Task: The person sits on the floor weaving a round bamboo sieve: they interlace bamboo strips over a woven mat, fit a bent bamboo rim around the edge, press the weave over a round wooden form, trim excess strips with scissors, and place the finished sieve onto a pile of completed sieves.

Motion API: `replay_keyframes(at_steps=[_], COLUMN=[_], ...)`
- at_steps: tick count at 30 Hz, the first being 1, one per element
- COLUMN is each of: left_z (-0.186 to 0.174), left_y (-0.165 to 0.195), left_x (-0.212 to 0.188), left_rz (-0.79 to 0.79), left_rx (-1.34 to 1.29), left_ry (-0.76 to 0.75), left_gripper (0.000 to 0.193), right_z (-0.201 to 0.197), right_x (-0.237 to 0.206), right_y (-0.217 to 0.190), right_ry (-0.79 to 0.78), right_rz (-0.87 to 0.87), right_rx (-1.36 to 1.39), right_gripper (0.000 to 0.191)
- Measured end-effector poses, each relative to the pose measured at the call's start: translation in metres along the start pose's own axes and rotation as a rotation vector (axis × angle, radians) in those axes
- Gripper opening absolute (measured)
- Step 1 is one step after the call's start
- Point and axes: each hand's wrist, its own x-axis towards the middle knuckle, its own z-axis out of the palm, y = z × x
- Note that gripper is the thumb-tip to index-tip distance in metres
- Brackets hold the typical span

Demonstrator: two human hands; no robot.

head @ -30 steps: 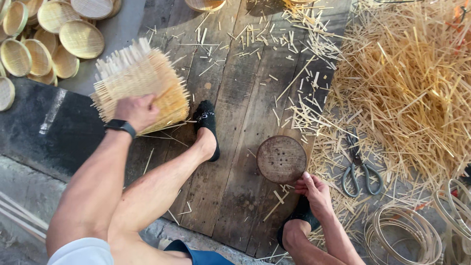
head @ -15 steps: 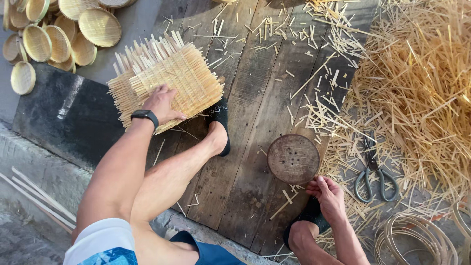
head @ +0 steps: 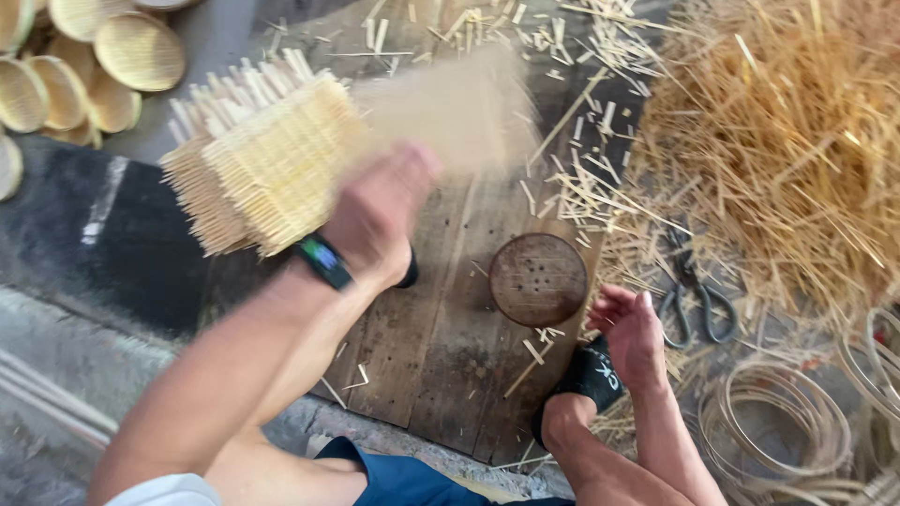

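Woven trays: a bunch of small round bamboo trays [head: 112, 66] piled at the far left, top corner, on the grey floor, well apart from both hands.
Dark mat: a black slab [head: 112, 253] on the floor just left of the boards, under the lifted weave.
Woven panel: pale bamboo square mat [head: 272, 159] with loose stick ends poking out all round its edges, lifted and tilted. Its right side is smeared by motion blur, so the far edge is hard to make out.
Left hand: left hand [head: 380, 220] is over the near edge of the woven panel, black wristband on the wrist. Grip looks wrapped on the panel's edge, but it's blurry, so the fingers can't be made out.
Boards: worn dark wooden planks [head: 441, 337] on the floor serve as the work surface, littered with short cut splints.
Round block: dark round wooden disc [head: 538, 279] with small holes, flat on the boards, between the two hands.
Right hand: right hand [head: 633, 333] sits just right of the disc, over a foot in a black sandal [head: 591, 375]. Grip is loose, fingers half curled, holding nothing.
Scissors: dark scissors [head: 694, 300] on the floor just right of that hand.
Straw heap: big pile of golden bamboo strips [head: 778, 141] filling the upper right.
Coils: thin cane hoops [head: 778, 422] at the lower right.
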Motion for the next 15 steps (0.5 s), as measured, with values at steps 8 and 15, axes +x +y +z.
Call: replay_keyframes(at_steps=[8,15], left_z=[0.123,0.187], left_y=[0.152,0.085], left_x=[-0.077,-0.083], left_rz=[0.196,-1.338], left_rx=[-0.252,-0.71], left_ry=[-0.496,-0.308], left_gripper=[0.048,0.066], right_z=[0.02,0.006], right_x=[0.015,0.015], right_y=[-0.007,0.001], right_ry=[0.168,0.183], right_rz=[0.053,0.066], right_rx=[-0.466,-0.532], right_gripper=[0.032,0.032])
